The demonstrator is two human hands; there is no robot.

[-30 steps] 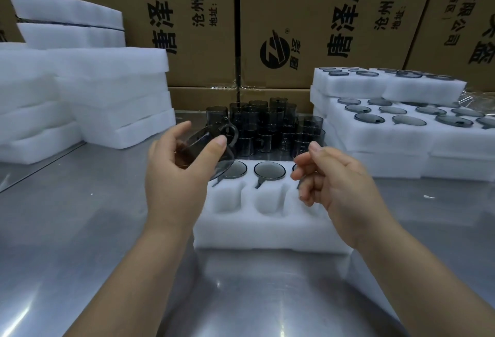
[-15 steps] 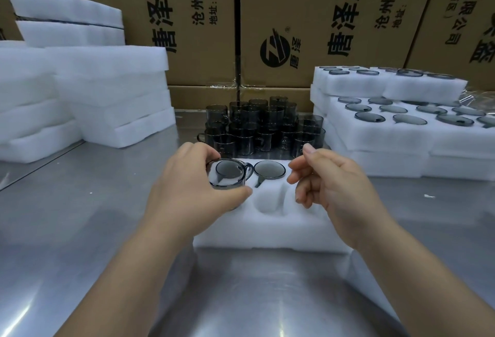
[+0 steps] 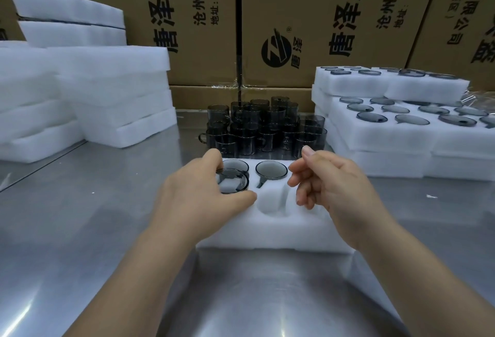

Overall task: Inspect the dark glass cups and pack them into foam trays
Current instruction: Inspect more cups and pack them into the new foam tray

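**packer_a:** So our left hand (image 3: 198,197) had its thumb and fingers wrapped round the dark glass cup (image 3: 231,182). The cup was mouth up and partway down into the front-left pocket of the foam tray (image 3: 267,232). Our worry was the handle. If it missed the pocket's slot, the cup would've sat cocked, and a push could've chipped the rim or torn the foam. Honestly we couldn't tell where the handle pointed, since our fingers covered it.

**packer_b:** Agreed. It was also just in front of the seated cup (image 3: 235,165) in the back-left pocket, so tipping it backward could've knocked glass on glass. If we'd let go too early, it might've rolled out onto the steel table (image 3: 80,216).

**packer_a:** Pose-wise, our left wrist was bent down over the tray's left side, thumb on the near wall of the cup and fingers round the far wall. Our right hand (image 3: 334,189) hovered over the tray's right half. Its fingers were loosely curled and gripping nothing, with the index raised toward the loose cups (image 3: 265,130) behind.

**packer_b:** Yeah, a fast reach there could've toppled that stack.
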